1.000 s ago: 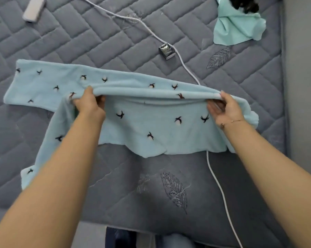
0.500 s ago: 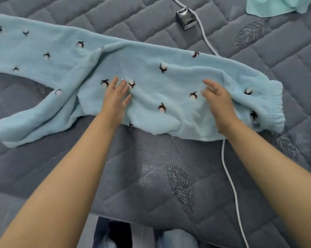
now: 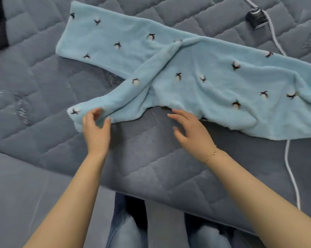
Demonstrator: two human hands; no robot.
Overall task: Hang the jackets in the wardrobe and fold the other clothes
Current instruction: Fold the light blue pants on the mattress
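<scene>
Left hand (image 3: 95,129) pinches near leg of fleece trousers (image 3: 195,74), lower left; right hand (image 3: 190,129) spread, touching nothing. Risk: legs lie splayed, fold skews.

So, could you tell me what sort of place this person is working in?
Most likely a bedroom at home: the light blue fleece trousers lie spread on a grey quilted mattress, and a white charging cable with a small black plug trails across it.
</scene>
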